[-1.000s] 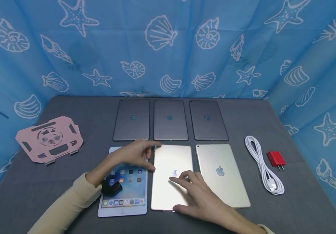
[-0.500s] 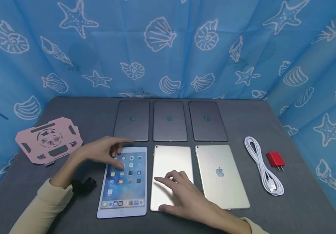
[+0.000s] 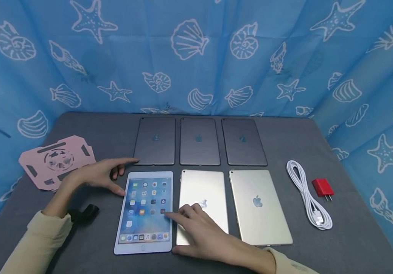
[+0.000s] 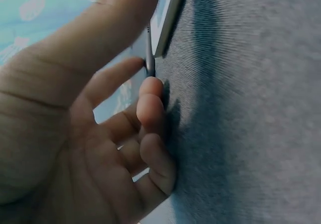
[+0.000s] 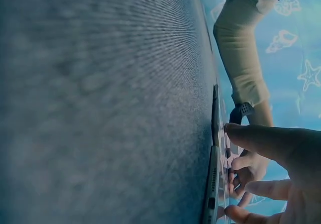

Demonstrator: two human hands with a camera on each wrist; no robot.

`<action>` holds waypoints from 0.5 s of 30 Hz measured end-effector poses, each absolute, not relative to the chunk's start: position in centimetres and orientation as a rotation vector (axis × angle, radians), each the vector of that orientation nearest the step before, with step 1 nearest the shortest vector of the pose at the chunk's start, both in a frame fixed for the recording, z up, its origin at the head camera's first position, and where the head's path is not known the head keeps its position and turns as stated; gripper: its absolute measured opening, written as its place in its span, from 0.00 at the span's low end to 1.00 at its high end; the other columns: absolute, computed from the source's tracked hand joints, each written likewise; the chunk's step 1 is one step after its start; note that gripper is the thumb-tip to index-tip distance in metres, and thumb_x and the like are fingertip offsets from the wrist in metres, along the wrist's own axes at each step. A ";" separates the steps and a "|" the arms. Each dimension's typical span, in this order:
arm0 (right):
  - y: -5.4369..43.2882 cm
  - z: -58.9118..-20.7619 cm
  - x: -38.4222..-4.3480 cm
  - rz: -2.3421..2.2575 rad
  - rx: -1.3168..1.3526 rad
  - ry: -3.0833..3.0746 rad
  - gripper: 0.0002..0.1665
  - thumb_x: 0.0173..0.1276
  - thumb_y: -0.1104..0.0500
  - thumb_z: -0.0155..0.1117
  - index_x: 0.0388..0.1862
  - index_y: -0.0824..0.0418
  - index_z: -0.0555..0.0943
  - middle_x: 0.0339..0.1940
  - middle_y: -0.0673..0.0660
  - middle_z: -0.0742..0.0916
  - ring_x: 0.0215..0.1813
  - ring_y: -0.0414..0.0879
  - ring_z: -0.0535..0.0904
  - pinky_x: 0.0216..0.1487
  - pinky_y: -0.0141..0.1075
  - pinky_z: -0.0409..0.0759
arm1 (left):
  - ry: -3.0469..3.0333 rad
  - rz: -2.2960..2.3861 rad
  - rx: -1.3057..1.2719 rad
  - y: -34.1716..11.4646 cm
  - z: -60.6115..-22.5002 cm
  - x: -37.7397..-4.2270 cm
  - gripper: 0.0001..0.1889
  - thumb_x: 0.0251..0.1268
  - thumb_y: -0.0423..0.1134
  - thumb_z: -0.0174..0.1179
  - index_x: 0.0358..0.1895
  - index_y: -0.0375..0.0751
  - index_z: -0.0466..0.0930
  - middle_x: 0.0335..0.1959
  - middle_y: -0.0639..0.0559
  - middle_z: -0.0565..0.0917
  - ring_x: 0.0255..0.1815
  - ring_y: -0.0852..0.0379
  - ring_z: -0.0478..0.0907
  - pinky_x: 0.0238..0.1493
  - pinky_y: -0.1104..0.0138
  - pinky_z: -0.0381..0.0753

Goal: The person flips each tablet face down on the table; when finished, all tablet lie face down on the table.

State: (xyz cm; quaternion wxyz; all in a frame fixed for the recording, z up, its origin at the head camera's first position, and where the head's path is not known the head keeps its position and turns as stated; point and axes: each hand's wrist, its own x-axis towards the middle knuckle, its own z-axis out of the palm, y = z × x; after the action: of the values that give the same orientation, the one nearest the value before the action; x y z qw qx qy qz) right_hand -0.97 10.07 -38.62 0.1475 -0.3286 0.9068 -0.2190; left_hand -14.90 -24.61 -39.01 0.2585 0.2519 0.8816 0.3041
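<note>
In the head view a white tablet [image 3: 148, 226] with its lit screen up lies front left, in a row with a silver tablet [image 3: 203, 186] and a pale gold tablet [image 3: 257, 219], both face down. My left hand [image 3: 95, 173] is at its upper left, thumb tip right by its left edge, index finger stretched to the near corner of a dark grey tablet [image 3: 155, 152]. In the left wrist view the other fingers curl loosely over the cloth. My right hand [image 3: 204, 238] is over the silver tablet's lower part. Its index tip overlaps the lit tablet's right edge; its thumb is near the silver tablet's lower left corner.
Behind lie two more dark grey tablets, one in the middle [image 3: 199, 152] and one at the right [image 3: 245, 152]. A pink stand [image 3: 57, 156] is at far left, partly behind the left hand. A coiled white cable [image 3: 307, 201] and a red charger plug [image 3: 322, 187] are at right.
My left hand has moved left, from the silver tablet across the lit one to its left side. The right hand has slid left to the lit tablet's right edge. The tablets stay put.
</note>
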 end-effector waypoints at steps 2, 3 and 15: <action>9.8 -38.6 -1.0 -0.624 -0.952 2.602 0.48 0.58 0.38 0.78 0.76 0.44 0.71 0.59 0.50 0.82 0.52 0.39 0.69 0.48 0.29 0.70 | 2.383 0.811 0.675 -24.4 -38.9 -15.0 0.57 0.46 0.47 0.82 0.80 0.39 0.59 0.37 0.51 0.71 0.34 0.57 0.67 0.34 0.68 0.67; 9.6 -38.7 -1.0 -0.620 -0.956 2.595 0.48 0.58 0.38 0.78 0.76 0.44 0.71 0.59 0.50 0.82 0.52 0.38 0.69 0.48 0.28 0.69 | 2.378 0.805 0.669 -24.3 -38.8 -15.1 0.57 0.46 0.46 0.83 0.80 0.39 0.58 0.37 0.51 0.71 0.34 0.57 0.67 0.34 0.68 0.67; 8.4 -38.8 -1.1 -0.415 -1.007 2.641 0.56 0.54 0.30 0.76 0.78 0.50 0.70 0.52 0.49 0.78 0.47 0.38 0.63 0.42 0.24 0.60 | 2.413 0.710 0.711 -24.1 -39.2 -14.5 0.50 0.43 0.51 0.83 0.75 0.53 0.70 0.41 0.50 0.69 0.38 0.55 0.64 0.37 0.66 0.65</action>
State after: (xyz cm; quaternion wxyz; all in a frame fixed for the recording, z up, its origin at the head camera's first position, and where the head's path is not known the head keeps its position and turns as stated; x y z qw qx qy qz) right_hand -1.08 8.38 -38.81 0.1417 -0.3491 0.9151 -0.1439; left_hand -14.53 -24.07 -39.22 0.2610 0.2627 0.8912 0.2621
